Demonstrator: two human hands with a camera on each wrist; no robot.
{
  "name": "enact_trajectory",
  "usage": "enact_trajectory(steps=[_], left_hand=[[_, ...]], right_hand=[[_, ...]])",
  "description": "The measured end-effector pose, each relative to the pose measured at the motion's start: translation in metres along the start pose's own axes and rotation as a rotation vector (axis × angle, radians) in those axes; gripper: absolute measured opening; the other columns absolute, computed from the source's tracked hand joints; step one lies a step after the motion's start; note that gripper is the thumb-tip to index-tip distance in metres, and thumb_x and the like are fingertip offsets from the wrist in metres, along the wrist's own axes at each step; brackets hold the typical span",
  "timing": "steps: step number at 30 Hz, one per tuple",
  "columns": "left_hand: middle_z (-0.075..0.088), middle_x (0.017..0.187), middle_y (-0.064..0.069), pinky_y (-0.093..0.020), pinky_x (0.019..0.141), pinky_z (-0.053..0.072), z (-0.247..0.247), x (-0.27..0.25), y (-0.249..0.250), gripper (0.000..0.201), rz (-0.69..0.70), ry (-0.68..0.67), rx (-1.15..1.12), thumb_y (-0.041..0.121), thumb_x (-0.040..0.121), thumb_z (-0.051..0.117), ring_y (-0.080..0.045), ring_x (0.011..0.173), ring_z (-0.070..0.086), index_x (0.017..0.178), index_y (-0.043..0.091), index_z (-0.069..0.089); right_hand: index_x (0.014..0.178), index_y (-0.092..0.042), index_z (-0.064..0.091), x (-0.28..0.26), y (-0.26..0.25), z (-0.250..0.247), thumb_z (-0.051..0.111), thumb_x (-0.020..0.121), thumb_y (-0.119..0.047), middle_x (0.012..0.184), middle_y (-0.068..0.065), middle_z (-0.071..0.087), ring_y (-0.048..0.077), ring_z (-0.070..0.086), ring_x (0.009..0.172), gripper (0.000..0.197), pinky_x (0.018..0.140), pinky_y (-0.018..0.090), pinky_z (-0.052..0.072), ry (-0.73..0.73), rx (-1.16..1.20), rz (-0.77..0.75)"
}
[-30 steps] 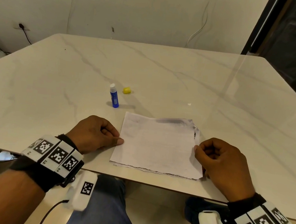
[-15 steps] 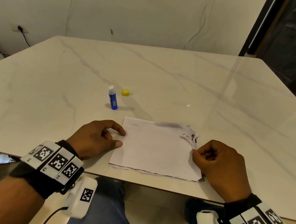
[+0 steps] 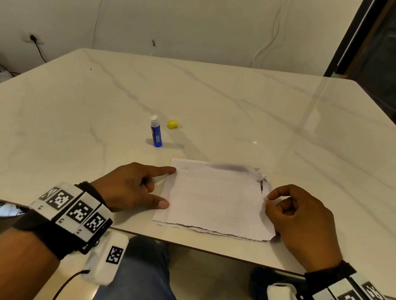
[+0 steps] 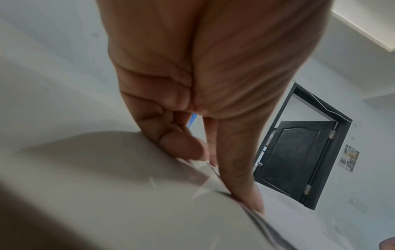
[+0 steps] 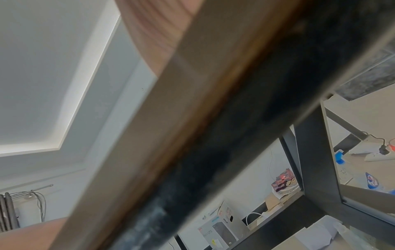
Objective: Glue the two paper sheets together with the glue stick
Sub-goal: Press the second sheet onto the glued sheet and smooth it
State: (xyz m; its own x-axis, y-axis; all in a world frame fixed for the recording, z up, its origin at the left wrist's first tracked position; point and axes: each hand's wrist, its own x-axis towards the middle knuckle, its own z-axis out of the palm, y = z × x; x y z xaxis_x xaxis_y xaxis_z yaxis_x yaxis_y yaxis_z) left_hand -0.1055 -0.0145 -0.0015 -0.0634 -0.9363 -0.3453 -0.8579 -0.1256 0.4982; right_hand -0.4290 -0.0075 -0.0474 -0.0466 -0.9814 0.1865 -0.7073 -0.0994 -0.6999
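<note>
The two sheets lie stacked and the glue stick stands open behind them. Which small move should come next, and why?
Probably press and smooth the top sheet flat, from the left hand toward the right hand. Both hands only touch its side edges, the lower sheet peeks out at the near edge, and the glue stick stands unused, its yellow cap off.

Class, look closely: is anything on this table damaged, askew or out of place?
Yes. The top sheet is torn at its far right corner and ragged along its near edge. The glue stick stands uncapped, its yellow cap lying beside it.
</note>
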Motion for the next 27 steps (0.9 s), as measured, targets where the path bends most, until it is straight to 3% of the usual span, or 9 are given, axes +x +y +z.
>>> enact_trajectory(steps=[3,10,13,15,16,18,20,23,27], left_hand=[[0.054,0.099,0.004,-0.023,0.084,0.049,-0.002,-0.002,0.0,0.091,0.009,-0.039,0.06,0.051,0.069,0.079,-0.012,0.087,0.054,0.147,0.046,0.032],[0.05,0.11,0.004,-0.025,0.091,0.047,-0.006,-0.005,0.005,0.105,0.027,-0.134,0.216,0.057,0.067,0.078,-0.013,0.098,0.052,0.152,0.044,0.017],[0.049,0.11,0.006,-0.024,0.09,0.046,-0.006,-0.003,0.003,0.105,0.034,-0.146,0.213,0.058,0.066,0.078,-0.011,0.098,0.051,0.151,0.045,0.017],[0.048,0.107,0.008,-0.024,0.088,0.046,-0.007,-0.001,0.001,0.106,0.04,-0.151,0.217,0.059,0.065,0.079,-0.01,0.095,0.051,0.15,0.046,0.018],[0.048,0.105,0.009,-0.024,0.088,0.046,-0.008,0.0,0.001,0.106,0.05,-0.151,0.214,0.059,0.064,0.079,-0.01,0.093,0.051,0.15,0.046,0.018],[0.049,0.102,0.009,-0.024,0.086,0.048,-0.009,0.002,-0.001,0.106,0.072,-0.155,0.211,0.057,0.064,0.08,-0.009,0.088,0.051,0.15,0.047,0.02],[0.051,0.1,0.007,-0.025,0.084,0.05,-0.009,0.003,-0.003,0.102,0.084,-0.155,0.209,0.053,0.066,0.082,-0.009,0.084,0.051,0.15,0.046,0.023],[0.053,0.102,0.005,-0.024,0.084,0.05,-0.01,0.003,-0.003,0.103,0.077,-0.164,0.205,0.05,0.066,0.083,-0.009,0.084,0.051,0.15,0.044,0.023],[0.054,0.104,0.006,-0.025,0.088,0.051,-0.011,0.002,0.001,0.106,0.054,-0.163,0.206,0.053,0.063,0.083,-0.01,0.089,0.054,0.15,0.043,0.023]], right_hand=[[0.085,-0.033,0.063,-0.001,-0.001,-0.001,0.069,0.088,-0.028,0.059,-0.009,0.066,0.007,0.064,0.051,0.008,0.061,0.021,0.05,0.0,-0.007,-0.003],[0.085,-0.036,0.064,-0.007,-0.018,-0.013,0.069,0.089,-0.027,0.073,-0.012,0.069,0.008,0.064,0.061,0.011,0.065,0.025,0.055,-0.04,0.057,0.036],[0.094,-0.035,0.067,-0.024,-0.057,-0.019,0.066,0.09,-0.027,0.086,-0.019,0.065,0.005,0.062,0.073,0.009,0.069,0.017,0.049,0.037,0.012,-0.167],[0.106,-0.035,0.068,-0.041,-0.09,-0.004,0.062,0.092,-0.032,0.099,-0.02,0.066,0.002,0.062,0.089,0.016,0.08,0.014,0.048,-0.105,0.063,-0.291],[0.116,-0.036,0.066,-0.049,-0.104,0.009,0.058,0.094,-0.036,0.112,-0.019,0.065,0.0,0.059,0.102,0.024,0.091,0.014,0.044,-0.234,0.067,-0.325],[0.137,-0.033,0.054,-0.058,-0.123,0.041,0.049,0.097,-0.044,0.144,-0.016,0.05,0.002,0.043,0.131,0.041,0.109,0.015,0.024,-0.44,-0.033,-0.372],[0.15,-0.027,0.038,-0.06,-0.129,0.069,0.042,0.099,-0.046,0.162,-0.009,0.027,0.011,0.021,0.148,0.054,0.111,0.02,0.003,-0.511,-0.162,-0.405],[0.157,-0.018,0.02,-0.06,-0.129,0.086,0.038,0.1,-0.049,0.167,0.002,0.01,0.018,0.004,0.153,0.067,0.111,0.028,-0.009,-0.52,-0.32,-0.403],[0.159,-0.019,0.003,-0.069,-0.117,0.083,0.03,0.101,-0.055,0.167,0.002,-0.005,0.019,-0.008,0.153,0.073,0.112,0.035,-0.016,-0.566,-0.44,-0.432]])
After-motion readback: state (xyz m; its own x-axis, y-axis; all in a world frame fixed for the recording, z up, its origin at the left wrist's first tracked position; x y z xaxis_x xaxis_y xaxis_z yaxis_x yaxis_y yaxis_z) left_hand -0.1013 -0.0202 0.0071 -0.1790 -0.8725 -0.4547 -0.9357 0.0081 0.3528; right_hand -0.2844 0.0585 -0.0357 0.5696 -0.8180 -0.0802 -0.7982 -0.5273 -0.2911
